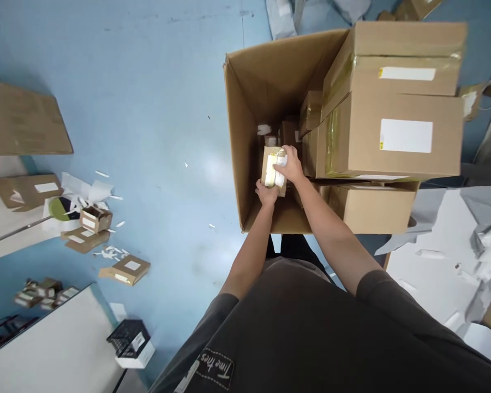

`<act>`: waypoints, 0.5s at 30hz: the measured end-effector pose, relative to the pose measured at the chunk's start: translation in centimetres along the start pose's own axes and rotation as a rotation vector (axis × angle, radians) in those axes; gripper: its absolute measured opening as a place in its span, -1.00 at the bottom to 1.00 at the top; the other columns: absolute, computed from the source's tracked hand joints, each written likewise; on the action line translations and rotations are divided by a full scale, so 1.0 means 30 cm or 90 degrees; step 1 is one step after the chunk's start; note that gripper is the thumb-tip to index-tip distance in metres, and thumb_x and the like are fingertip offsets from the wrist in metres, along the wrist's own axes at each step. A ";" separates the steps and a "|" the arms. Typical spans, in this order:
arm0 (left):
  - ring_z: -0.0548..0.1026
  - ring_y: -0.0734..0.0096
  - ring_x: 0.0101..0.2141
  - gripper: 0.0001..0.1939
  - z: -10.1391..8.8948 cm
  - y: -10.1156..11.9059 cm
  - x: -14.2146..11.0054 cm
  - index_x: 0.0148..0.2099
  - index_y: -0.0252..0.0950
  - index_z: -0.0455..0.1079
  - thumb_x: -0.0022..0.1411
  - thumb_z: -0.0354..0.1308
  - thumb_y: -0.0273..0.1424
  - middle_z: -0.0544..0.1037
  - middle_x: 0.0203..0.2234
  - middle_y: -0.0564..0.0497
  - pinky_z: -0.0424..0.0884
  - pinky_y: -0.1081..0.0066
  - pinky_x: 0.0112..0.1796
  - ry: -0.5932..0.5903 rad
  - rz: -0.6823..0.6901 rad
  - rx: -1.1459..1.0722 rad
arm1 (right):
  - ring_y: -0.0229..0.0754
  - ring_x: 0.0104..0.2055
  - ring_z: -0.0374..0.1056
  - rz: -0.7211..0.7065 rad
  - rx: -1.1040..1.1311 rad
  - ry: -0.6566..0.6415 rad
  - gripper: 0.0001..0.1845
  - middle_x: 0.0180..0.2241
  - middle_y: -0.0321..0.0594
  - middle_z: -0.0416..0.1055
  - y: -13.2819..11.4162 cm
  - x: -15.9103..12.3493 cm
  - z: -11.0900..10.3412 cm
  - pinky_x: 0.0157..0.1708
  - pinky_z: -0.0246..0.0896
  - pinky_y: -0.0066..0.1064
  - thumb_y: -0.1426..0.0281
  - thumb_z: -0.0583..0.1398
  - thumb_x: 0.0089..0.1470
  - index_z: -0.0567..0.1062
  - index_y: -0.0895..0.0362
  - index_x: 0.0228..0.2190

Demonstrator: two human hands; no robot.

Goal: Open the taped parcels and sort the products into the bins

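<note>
Well, my right hand [289,166] had its fingers curled over the top of a small carton [270,173], and my left hand [267,193] cupped its near end from below, so both were closed narrowly around it. The carton sat low inside a big open box [239,142], near the front wall. It looked light and stiff, though the shiny tape [272,162] on it could prove slippery; its edges seemed the safer place to hold. Just beyond my fingers were some white caps [264,130], hard to make out in the shadow. Sealed cartons [393,103] with white labels crowded the right side of the box, overhanging it and narrowing the way in. Further out, on the blue floor [155,109], lay paper scraps [108,252], small boxes [95,219] and a black crate [129,338].
</note>
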State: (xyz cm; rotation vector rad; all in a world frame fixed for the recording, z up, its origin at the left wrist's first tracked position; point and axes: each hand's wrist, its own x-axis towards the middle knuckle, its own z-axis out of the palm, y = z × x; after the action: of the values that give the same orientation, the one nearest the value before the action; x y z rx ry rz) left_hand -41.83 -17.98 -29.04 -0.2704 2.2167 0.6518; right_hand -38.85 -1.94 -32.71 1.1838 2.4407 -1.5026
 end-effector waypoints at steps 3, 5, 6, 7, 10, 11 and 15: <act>0.47 0.04 0.24 -0.06 0.046 -0.037 0.082 0.44 -0.17 0.12 0.10 0.47 -0.34 0.45 0.25 -0.22 0.48 0.26 0.14 -0.034 -0.080 0.074 | 0.21 0.34 0.27 0.034 0.005 -0.010 -0.10 0.38 0.01 0.09 0.094 0.011 0.111 0.33 0.30 0.14 0.23 0.39 0.00 0.23 0.01 0.32; 0.48 0.04 0.23 -0.05 0.081 -0.061 0.153 0.44 -0.16 0.13 0.09 0.47 -0.32 0.43 0.26 -0.22 0.49 0.24 0.13 -0.062 -0.134 0.125 | 0.19 0.33 0.26 0.060 0.014 -0.009 -0.13 0.34 -0.01 0.12 0.156 0.029 0.191 0.35 0.28 0.12 0.24 0.39 -0.03 0.26 0.00 0.28; 0.49 0.04 0.23 -0.05 0.100 -0.072 0.193 0.44 -0.15 0.15 0.07 0.47 -0.32 0.44 0.25 -0.21 0.50 0.23 0.13 -0.073 -0.162 0.145 | 0.18 0.33 0.26 0.075 0.020 -0.006 -0.14 0.33 -0.02 0.13 0.187 0.041 0.230 0.36 0.26 0.11 0.25 0.40 -0.04 0.27 0.00 0.26; 0.50 0.03 0.22 -0.06 0.120 -0.085 0.234 0.43 -0.14 0.17 0.06 0.48 -0.33 0.45 0.24 -0.21 0.50 0.22 0.12 -0.081 -0.187 0.162 | 0.17 0.32 0.26 0.093 0.028 -0.004 -0.16 0.31 -0.02 0.14 0.219 0.055 0.268 0.36 0.25 0.10 0.25 0.41 -0.06 0.29 0.00 0.23; 0.51 -0.01 0.23 -0.06 0.182 -0.129 0.362 0.40 -0.18 0.22 0.01 0.50 -0.38 0.46 0.24 -0.24 0.52 0.18 0.11 -0.082 -0.239 0.200 | 0.16 0.26 0.29 0.157 0.047 -0.012 -0.18 0.26 0.00 0.18 0.319 0.098 0.374 0.35 0.24 0.11 0.25 0.43 -0.11 0.31 0.03 0.17; 0.50 -0.05 0.24 -0.05 0.201 -0.148 0.402 0.41 -0.20 0.23 0.00 0.51 -0.39 0.46 0.25 -0.27 0.53 0.16 0.10 -0.079 -0.253 0.216 | 0.15 0.24 0.31 0.182 0.049 -0.023 -0.19 0.23 0.00 0.21 0.352 0.111 0.406 0.34 0.24 0.11 0.25 0.44 -0.12 0.32 0.04 0.15; 0.52 -0.18 0.22 -0.03 0.261 -0.247 0.528 0.42 -0.30 0.22 0.01 0.54 -0.43 0.46 0.26 -0.39 0.53 0.09 0.08 -0.079 -0.258 0.288 | 0.13 0.12 0.38 0.249 0.045 -0.090 -0.21 0.11 -0.03 0.33 0.475 0.158 0.527 0.26 0.30 0.10 0.25 0.45 -0.15 0.33 0.06 0.10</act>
State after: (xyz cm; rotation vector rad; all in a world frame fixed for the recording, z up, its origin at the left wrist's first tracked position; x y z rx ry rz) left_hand -44.43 -19.78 -47.95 -0.4147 2.0383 -0.0533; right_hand -38.71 -8.08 -53.62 1.4117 1.9378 -1.5013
